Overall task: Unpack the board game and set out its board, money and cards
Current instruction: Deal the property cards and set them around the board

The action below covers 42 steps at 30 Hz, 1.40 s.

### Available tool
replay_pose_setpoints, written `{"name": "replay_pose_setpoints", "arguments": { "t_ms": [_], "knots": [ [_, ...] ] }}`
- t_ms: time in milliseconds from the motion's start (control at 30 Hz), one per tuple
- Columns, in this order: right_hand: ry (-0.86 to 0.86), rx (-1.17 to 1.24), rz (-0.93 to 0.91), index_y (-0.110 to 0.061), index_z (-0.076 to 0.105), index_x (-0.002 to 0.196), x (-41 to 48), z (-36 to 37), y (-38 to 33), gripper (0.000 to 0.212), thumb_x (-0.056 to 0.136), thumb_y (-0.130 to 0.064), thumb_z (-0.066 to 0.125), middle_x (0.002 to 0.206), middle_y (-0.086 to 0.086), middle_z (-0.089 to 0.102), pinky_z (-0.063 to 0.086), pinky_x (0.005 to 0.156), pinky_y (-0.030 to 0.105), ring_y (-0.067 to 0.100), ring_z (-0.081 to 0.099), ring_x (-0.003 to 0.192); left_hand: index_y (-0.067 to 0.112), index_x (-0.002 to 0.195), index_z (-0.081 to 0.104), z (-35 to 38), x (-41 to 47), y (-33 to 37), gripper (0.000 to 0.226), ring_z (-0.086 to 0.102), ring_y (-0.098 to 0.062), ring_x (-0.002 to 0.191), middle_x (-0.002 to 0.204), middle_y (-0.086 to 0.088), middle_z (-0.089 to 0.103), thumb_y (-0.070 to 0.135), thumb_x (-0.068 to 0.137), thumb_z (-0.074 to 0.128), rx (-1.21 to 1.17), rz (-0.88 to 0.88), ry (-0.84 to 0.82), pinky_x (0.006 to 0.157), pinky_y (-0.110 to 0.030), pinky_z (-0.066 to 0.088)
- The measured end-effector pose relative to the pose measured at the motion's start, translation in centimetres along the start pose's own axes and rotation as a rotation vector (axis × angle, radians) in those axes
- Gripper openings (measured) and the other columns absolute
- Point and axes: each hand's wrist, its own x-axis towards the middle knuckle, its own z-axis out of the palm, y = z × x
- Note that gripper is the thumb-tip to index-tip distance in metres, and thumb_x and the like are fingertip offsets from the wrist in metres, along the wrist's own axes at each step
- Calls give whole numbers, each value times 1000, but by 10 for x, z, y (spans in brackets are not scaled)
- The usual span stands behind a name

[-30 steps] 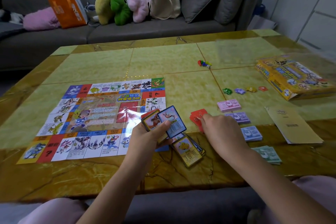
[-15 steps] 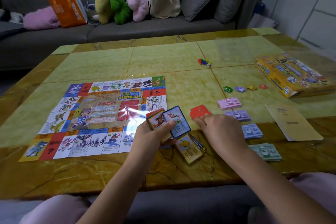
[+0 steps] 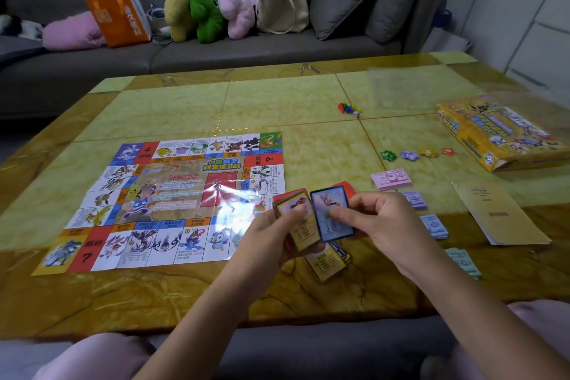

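Currently, left grip: left hand [image 3: 271,231] clasps a stack of cards [image 3: 305,231], yellow-bordered card on top, thumb across its face.
Right grip: right hand [image 3: 388,219] pinches one blue-bordered card [image 3: 334,228], thumb on its face, fingers behind.
Key relation: blue-bordered card sits just right of the stack, edges close; touching or not cannot be told. Both long axes run away from the person, tilted slightly left.
Likely drop spot (judgement): face-up card pile [image 3: 327,265] on the table [image 3: 308,102], directly below the hands on the person's side; right hand is nearer.
Surroundings: red cards [image 3: 345,187] just beyond the hands; game board [image 3: 172,200] flat to the left; money stacks [image 3: 391,179] to the right, apart.
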Motion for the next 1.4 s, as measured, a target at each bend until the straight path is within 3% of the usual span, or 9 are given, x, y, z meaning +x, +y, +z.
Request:
{"name": "replay_pose_setpoints", "arguments": {
  "t_ms": [100,267,467,667,767,933,1067,1133,1400],
  "knots": [
    [39,53,31,-18,74,80,3,-6,1,19,71,-33,71,81,-4,75,57,72,23,11,71,80,-5,105,60,-7,5,9,28,71,-27,82,94,-18,72,5,98,35,-164,-42,-9,70,-40,60],
    [22,77,58,-23,72,84,3,-8,2,6,80,-22,69,85,-2,76,57,76,29,11,71,84,-4,111,58,-23,7,15,26,72,-27,85,97,-19,72,2,99,36,-56,5,13,70,-34,60],
    [-147,92,162,-24,69,86,-1,-2,1,15,89,-12,61,89,-3,75,57,79,25,7,70,87,5,104,62,-23,8,5,15,72,-26,88,95,-12,74,10,93,53,96,9,74,69,-31,59],
    [-178,159,207,-18,70,93,-4,-1,1,13,91,-11,59,92,0,75,57,74,21,9,70,89,6,103,65,-24,10,4,29,72,-27,86,94,-13,74,19,77,65,120,96,120,68,-30,59],
    [-153,162,172,-20,71,94,-7,4,1,12,90,-15,60,91,-3,75,56,75,21,8,69,90,7,101,67,-21,8,2,36,73,-25,85,92,-11,75,23,70,68,162,117,114,66,-30,59],
    [-35,40,80,-26,72,98,-9,10,5,13,90,-21,63,93,-6,75,55,86,35,7,69,91,8,103,67,-15,6,-3,42,72,-25,90,94,-9,75,29,67,70,224,97,81,77,-37,58],
    [56,68,77,-29,71,89,-8,9,5,14,91,-19,61,88,-8,75,56,85,36,6,69,87,2,104,62,-10,4,3,18,72,-23,84,92,-13,74,9,90,52,2,28,-25,66,-31,59],
    [71,67,80,-28,71,91,-7,7,5,13,91,-20,61,88,-7,75,56,85,37,7,70,87,-1,107,59,-11,4,3,19,72,-26,88,96,-15,73,3,93,46,-25,16,-40,67,-31,59],
    [-88,48,108,-18,67,111,-13,12,6,28,83,-16,71,93,-3,75,57,84,39,11,71,90,8,105,67,-16,6,-4,31,72,-24,91,96,-8,75,12,75,72,258,101,99,84,-44,57]
  ]
}}
